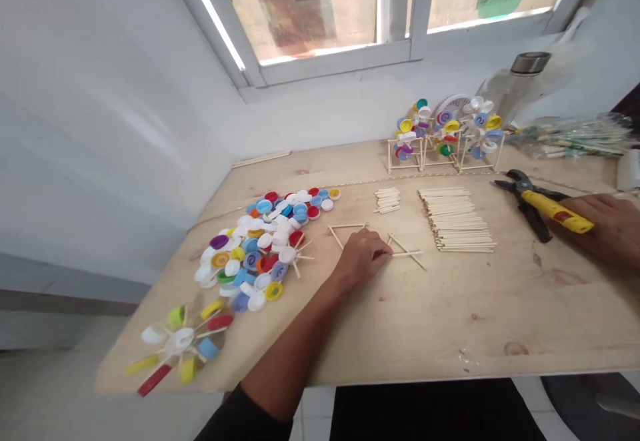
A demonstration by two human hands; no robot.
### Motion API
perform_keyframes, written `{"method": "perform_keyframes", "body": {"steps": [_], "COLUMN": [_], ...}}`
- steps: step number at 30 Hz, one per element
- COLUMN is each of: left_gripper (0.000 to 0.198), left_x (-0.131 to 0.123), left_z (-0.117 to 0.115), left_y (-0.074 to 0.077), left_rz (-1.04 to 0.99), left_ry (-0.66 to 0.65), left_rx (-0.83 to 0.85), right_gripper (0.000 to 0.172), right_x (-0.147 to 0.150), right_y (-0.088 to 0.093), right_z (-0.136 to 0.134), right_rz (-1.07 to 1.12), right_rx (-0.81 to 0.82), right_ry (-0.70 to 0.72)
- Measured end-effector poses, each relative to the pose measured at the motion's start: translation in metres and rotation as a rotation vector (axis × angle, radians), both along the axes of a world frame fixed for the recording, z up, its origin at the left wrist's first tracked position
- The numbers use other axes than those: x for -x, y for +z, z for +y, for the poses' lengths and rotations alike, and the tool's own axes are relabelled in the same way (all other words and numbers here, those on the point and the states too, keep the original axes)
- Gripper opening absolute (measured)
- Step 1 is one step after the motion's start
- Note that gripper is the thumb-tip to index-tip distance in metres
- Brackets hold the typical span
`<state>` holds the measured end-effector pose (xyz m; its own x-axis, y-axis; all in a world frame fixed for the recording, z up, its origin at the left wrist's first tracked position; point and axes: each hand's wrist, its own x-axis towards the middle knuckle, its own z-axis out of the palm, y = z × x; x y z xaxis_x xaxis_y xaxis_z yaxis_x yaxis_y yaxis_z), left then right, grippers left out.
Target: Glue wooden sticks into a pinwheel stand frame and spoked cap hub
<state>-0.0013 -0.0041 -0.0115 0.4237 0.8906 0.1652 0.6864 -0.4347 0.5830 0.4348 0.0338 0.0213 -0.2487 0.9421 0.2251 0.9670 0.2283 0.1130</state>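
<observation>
My left hand (363,257) rests on the wooden table, its fingers pinched at one end of a thin wooden stick (407,254). That stick crosses others, forming a small triangle with projecting ends. A second group of joined sticks (345,226) lies just behind the hand, partly hidden by it. At the right edge, my right hand (603,231) is closed around a cutting tool (555,211) with black jaws and a yellow handle; its fingers are partly hidden. Between the hands lie a row of longer sticks (460,221) and a smaller pile of short sticks (387,200).
Colourful bottle caps (260,241) are heaped on the left, near a cap-and-stick wheel (180,342). Finished cap wheels on stick frames (445,137) stand at the back. Behind them are a bottle (525,71) and a bag of sticks (575,135).
</observation>
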Motion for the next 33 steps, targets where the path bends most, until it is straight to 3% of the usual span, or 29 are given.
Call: {"method": "perform_keyframes", "body": {"steps": [6,9,12,17,21,27,33], "left_gripper": [0.014,0.014,0.014,0.013,0.014,0.014,0.016], "left_x": [0.0,0.0,-0.001,-0.001,0.001,0.002,0.0], "left_z": [-0.002,-0.003,-0.003,-0.006,-0.009,-0.012,-0.015], "left_y": [0.0,0.0,0.001,0.005,0.009,0.011,0.012], "left_rz": [0.017,0.021,0.018,0.03,0.056,0.103,0.124], "left_ry": [-0.002,0.002,0.003,-0.022,-0.065,-0.098,-0.097], "left_rx": [-0.003,-0.017,-0.025,-0.019,-0.007,0.01,0.008], "right_gripper": [0.051,0.07,0.076,0.066,0.056,0.035,0.026], "right_x": [-0.021,-0.03,-0.033,-0.033,-0.022,0.03,0.082], "right_y": [-0.018,-0.029,-0.033,-0.027,-0.018,-0.007,-0.005], "right_z": [0.009,0.011,0.009,-0.005,-0.023,-0.041,-0.045], "right_rz": [0.094,0.128,0.083,-0.071,-0.094,0.065,0.163], "right_rx": [0.134,0.134,0.102,0.018,-0.237,-0.599,-0.613], "right_ry": [-0.095,-0.045,0.026,0.059,0.001,0.093,0.254]}}
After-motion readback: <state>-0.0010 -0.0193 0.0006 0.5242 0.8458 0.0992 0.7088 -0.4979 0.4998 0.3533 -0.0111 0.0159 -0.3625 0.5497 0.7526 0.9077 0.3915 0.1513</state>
